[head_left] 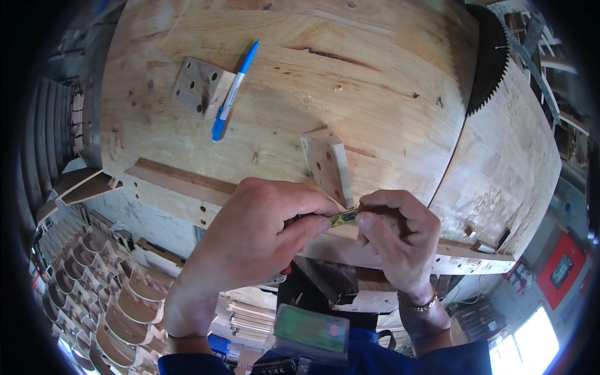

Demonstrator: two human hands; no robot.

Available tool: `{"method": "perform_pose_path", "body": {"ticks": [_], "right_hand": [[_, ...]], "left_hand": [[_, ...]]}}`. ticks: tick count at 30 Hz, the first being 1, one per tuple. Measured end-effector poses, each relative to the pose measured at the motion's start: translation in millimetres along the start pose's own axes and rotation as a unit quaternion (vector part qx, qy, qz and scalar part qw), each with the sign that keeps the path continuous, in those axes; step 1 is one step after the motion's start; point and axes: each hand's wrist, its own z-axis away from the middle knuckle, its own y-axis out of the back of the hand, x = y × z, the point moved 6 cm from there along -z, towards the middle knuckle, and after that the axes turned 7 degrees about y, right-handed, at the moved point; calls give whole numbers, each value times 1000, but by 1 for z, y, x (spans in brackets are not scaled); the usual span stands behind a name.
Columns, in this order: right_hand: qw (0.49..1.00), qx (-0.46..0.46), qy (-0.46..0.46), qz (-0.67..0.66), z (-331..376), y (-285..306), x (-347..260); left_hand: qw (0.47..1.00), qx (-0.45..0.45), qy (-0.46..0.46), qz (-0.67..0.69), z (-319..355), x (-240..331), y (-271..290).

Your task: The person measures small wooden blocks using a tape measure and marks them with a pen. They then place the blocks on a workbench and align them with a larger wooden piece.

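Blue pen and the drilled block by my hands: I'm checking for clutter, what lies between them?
Head view: only bare tabletop lies between blue pen and drilled block.

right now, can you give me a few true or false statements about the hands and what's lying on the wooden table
1. Both hands hold a yellow tape measure between them. True: the left hand and right hand pinch the tape measure at the table's near edge.
2. The blue pen lies on the floor. False: the blue pen lies on the wooden table, partly across a drilled wooden block.
3. A second drilled block stands on edge just beyond the hands. True.
4. The saw blade sits at the table's left side. False: the saw blade rises at the right.
5. The right wrist bears a bracelet. True.
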Motion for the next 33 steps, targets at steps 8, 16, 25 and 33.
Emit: {"method": "perform_pose_path", "body": {"ticks": [8,16,25,33], "right_hand": [[998,-15,44,42,1,-1,7],[998,-23,40,53,0,-1,6],[997,-23,45,58,-1,-1,3],[967,-183,80,-157,34,-3,1]], "left_hand": [[997,-51,51,12,-5,-3,4],[994,-81,64,42,-7,-3,4],[991,-76,84,66,-8,-3,4],[965,100,-223,92,40,31,-28]]}}
